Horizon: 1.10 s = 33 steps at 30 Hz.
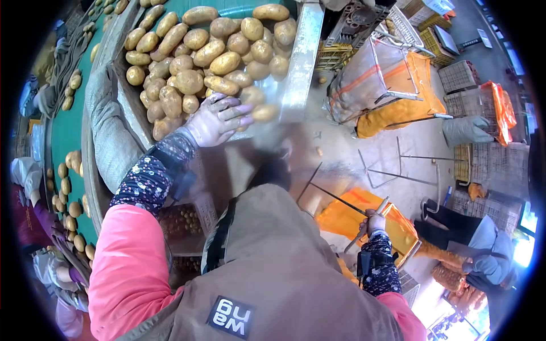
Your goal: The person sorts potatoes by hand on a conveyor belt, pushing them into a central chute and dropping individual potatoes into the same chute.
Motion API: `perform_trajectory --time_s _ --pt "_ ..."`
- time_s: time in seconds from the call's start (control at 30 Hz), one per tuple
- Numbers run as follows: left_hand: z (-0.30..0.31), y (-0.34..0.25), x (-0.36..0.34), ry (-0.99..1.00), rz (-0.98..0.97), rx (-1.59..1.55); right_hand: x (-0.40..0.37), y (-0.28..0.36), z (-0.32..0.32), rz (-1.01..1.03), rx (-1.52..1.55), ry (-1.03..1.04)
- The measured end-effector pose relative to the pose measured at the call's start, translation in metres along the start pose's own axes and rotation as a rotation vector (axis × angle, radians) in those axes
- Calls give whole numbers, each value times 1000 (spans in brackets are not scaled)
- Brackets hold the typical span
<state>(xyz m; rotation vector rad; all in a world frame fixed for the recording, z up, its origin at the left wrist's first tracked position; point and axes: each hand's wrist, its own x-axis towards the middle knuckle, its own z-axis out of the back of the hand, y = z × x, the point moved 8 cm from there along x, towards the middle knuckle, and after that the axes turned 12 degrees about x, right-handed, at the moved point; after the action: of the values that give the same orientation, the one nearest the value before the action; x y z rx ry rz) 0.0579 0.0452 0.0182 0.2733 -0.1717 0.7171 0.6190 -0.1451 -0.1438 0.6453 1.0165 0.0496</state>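
Note:
My left hand [219, 120], in a pale glove with purple fingertips, lies spread against the front edge of a pile of potatoes [187, 79] in a metal-sided chute [301, 62]. A blurred potato [263, 112] is just beyond its fingertips. Low on the right, my right hand [375, 221] is wrapped round the metal rim of a frame [358, 234]. An orange mesh bag [347, 213] hangs on that frame.
A green conveyor [61, 128] with potatoes runs along the left, with several people beside it. Another frame with a clear and orange bag [372, 79] stands upper right. Metal rods [418, 157], crates [495, 108] and a bending person [492, 250] are at right.

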Motion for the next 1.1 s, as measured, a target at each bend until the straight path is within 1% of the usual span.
perform_trajectory --time_s 0.1,0.2,0.27,0.33,0.37,0.4,0.47,0.53,0.6,0.67,0.73,0.8,0.83,0.87,0.9,0.93,1.0,1.1 --pt "2 0 1 5 0 7 2 16 -23 28 2 70" --pt "1 0 1 1 -1 10 1 26 -67 45 58 182" --pt "2 -1 1 4 4 9 -16 37 -110 71 -16 240" --pt "2 1 1 11 22 -5 -21 29 -159 107 140 366" --pt "1 1 0 14 29 -12 -28 24 -183 105 150 428" --pt "0 2 -2 18 35 -20 -45 21 -211 93 143 491" --pt "-7 5 -6 18 48 -27 -92 12 -268 56 17 613" --pt "-10 5 -8 34 47 -12 -133 -6 -318 42 -115 719" --pt "-18 8 -14 1 58 -9 -166 -32 -362 49 -259 817" --pt "-25 8 -18 -8 65 10 -184 -72 -406 -8 -339 950" --pt "-27 9 -20 28 60 2 -228 -78 -432 -151 -267 1064" --pt "-24 9 -16 69 37 -9 -198 -157 -495 243 -397 1118" --pt "-24 8 -15 42 47 -25 -185 -194 -523 445 -459 1104" --pt "-26 9 -15 12 56 -37 -188 -225 -540 402 -407 1161" --pt "-28 10 -14 -16 69 -52 -203 -235 -548 389 -428 1178" --pt "-30 10 -15 -8 65 -31 -223 -237 -554 327 -499 1185" --pt "-32 10 -18 15 51 8 -251 -250 -557 268 -613 1207" --pt "-31 10 -17 -41 57 -37 -262 -257 -548 265 -743 1240"
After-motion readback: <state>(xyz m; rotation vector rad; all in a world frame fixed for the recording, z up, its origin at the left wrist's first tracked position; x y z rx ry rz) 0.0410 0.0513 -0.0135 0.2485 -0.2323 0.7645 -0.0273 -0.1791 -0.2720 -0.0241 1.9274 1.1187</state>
